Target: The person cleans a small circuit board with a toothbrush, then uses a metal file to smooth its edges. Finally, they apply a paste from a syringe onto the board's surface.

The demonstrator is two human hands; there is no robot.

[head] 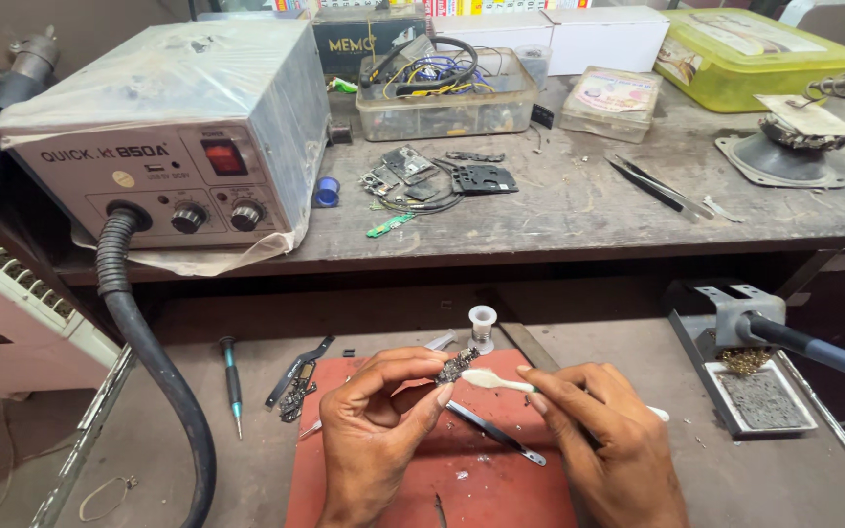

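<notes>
Circuit board (pixel 457 366), a small dark piece, sits pinched between the thumb and fingertips of the left hand (pixel 376 430), held above the far edge of the red mat (pixel 501 479). The right hand (pixel 606 435) is closed on a white brush (pixel 497 380), whose head touches the board (tweezers (pixel 494 431) lie on the mat beneath). The step looks like brushing the board clean; further strokes call for a firm pinch and light pressure.

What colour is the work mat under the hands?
Red, a mat under both hands, seen in the head view.
</notes>
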